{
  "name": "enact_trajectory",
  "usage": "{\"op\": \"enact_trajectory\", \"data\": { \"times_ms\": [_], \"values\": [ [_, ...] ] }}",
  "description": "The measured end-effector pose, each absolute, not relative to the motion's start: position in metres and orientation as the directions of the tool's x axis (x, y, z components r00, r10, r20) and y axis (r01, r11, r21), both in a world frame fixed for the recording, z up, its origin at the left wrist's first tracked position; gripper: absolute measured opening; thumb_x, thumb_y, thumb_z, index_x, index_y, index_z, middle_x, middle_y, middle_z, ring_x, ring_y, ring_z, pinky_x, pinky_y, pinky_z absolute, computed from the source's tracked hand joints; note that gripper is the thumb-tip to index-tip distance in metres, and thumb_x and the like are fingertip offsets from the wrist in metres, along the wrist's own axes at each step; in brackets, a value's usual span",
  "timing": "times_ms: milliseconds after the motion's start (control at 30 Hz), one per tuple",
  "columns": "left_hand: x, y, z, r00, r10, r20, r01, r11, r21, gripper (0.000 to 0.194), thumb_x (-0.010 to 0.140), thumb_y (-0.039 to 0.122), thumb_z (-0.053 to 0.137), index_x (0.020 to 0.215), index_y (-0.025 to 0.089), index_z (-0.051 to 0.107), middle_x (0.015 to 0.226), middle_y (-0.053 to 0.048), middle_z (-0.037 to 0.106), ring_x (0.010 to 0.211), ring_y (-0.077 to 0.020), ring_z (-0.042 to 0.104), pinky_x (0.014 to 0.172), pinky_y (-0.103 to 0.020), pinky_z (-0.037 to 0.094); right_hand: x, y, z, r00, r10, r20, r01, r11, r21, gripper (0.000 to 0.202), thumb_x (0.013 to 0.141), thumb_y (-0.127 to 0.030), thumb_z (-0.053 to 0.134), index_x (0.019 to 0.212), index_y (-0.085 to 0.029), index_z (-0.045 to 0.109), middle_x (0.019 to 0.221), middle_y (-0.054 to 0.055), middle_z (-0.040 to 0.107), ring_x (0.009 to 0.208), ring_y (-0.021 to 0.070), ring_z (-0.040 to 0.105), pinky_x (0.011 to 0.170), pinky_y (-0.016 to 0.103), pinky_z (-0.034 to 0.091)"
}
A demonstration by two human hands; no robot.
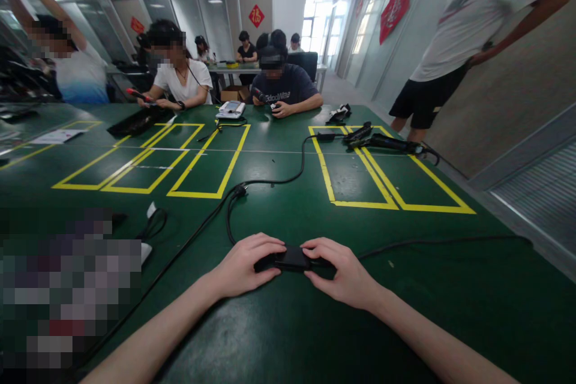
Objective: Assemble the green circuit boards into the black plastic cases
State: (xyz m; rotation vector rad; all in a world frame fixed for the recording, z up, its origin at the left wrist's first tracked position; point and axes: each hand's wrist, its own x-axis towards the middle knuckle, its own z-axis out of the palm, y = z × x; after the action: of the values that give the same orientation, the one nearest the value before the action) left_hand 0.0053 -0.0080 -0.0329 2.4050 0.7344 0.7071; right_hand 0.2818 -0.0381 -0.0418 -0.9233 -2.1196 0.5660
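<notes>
A flat black power adapter (293,257) lies on the green table (274,324) in front of me. My left hand (252,263) grips its left end, fingers on top and thumb at the near side. The other end is between the fingers and thumb of my right hand (337,270). A black cord (230,222) runs from behind my left hand up to a plug joint (240,190). Another black cable (432,242) leads off to the right from behind my right hand. My fingers hide both ends of the adapter.
Yellow tape outlines (364,205) mark the table. A black arm-like device (389,143) lies at the far right, near a second adapter (326,137). Two people (288,87) (189,81) work across the table. Someone (477,24) stands at the right. A long cord (180,248) crosses the left side.
</notes>
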Motion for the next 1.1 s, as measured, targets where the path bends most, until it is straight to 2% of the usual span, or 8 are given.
{"op": "enact_trajectory", "data": {
  "times_ms": [200,367,533,700,867,967,1100],
  "values": [
    [0.007,-0.009,-0.03,0.715,0.624,0.315,0.35,-0.711,0.61,0.033,0.094,0.021,0.067,0.127,0.021,0.066,0.125,-0.013,0.073,0.117,-0.0247,0.068,0.104,-0.04,0.055,0.282,-0.038,-0.041,-0.472,0.75,0.463,0.436,0.656,-0.616,0.021,0.084,-0.013,0.07,0.102,-0.023,0.066,0.11,0.01,0.076,0.099,0.0233,0.075,0.087,0.035,0.061],
    [0.01,-0.009,-0.031,0.712,0.621,0.327,0.349,-0.717,0.603,0.03,0.092,0.02,0.069,0.122,0.021,0.065,0.122,-0.011,0.074,0.113,-0.0246,0.069,0.102,-0.041,0.054,0.283,-0.036,-0.041,-0.509,0.741,0.438,0.45,0.663,-0.599,0.026,0.08,-0.015,0.079,0.1,-0.023,0.064,0.111,0.01,0.075,0.1,0.0245,0.073,0.085,0.036,0.06],
    [0.01,-0.008,-0.033,0.724,0.598,0.345,0.357,-0.752,0.553,0.025,0.091,0.022,0.072,0.115,0.02,0.066,0.121,-0.011,0.074,0.11,-0.0254,0.069,0.098,-0.041,0.054,0.281,-0.036,-0.041,-0.536,0.715,0.448,0.471,0.694,-0.545,0.019,0.084,-0.014,0.074,0.097,-0.022,0.063,0.109,0.011,0.075,0.097,0.025,0.072,0.083,0.038,0.06],
    [0.012,-0.012,-0.033,0.733,0.585,0.348,0.426,-0.793,0.436,0.018,0.096,0.024,0.065,0.113,0.019,0.067,0.122,-0.013,0.074,0.11,-0.0262,0.07,0.096,-0.041,0.055,0.278,-0.039,-0.039,-0.575,0.668,0.473,0.51,0.745,-0.431,0.012,0.09,-0.017,0.067,0.1,-0.022,0.066,0.109,0.012,0.076,0.096,0.0262,0.072,0.084,0.04,0.059],
    [0.022,-0.02,-0.034,0.767,0.544,0.34,0.479,-0.838,0.261,0.019,0.101,0.024,0.058,0.118,0.017,0.064,0.136,-0.015,0.07,0.121,-0.0287,0.068,0.1,-0.045,0.057,0.275,-0.042,-0.038,-0.608,0.623,0.492,0.578,0.772,-0.263,0.014,0.091,-0.016,0.064,0.105,-0.018,0.065,0.11,0.014,0.075,0.095,0.0266,0.072,0.081,0.041,0.06],
    [0.027,-0.02,-0.036,0.791,0.509,0.339,0.468,-0.861,0.199,0.018,0.105,0.025,0.052,0.117,0.017,0.063,0.138,-0.016,0.069,0.123,-0.0275,0.069,0.102,-0.043,0.058,0.274,-0.043,-0.039,-0.597,0.621,0.508,0.582,0.771,-0.259,0.011,0.092,-0.016,0.063,0.103,-0.018,0.064,0.109,0.014,0.076,0.095,0.0267,0.072,0.082,0.041,0.061],
    [0.027,-0.018,-0.038,0.804,0.469,0.365,0.446,-0.882,0.151,0.022,0.109,0.027,0.047,0.117,0.016,0.064,0.142,-0.017,0.068,0.126,-0.0258,0.069,0.106,-0.041,0.058,0.274,-0.041,-0.039,-0.561,0.634,0.533,0.546,0.767,-0.338,0.009,0.091,-0.018,0.066,0.1,-0.02,0.063,0.108,0.013,0.076,0.098,0.0255,0.073,0.085,0.041,0.061]
  ]
}}
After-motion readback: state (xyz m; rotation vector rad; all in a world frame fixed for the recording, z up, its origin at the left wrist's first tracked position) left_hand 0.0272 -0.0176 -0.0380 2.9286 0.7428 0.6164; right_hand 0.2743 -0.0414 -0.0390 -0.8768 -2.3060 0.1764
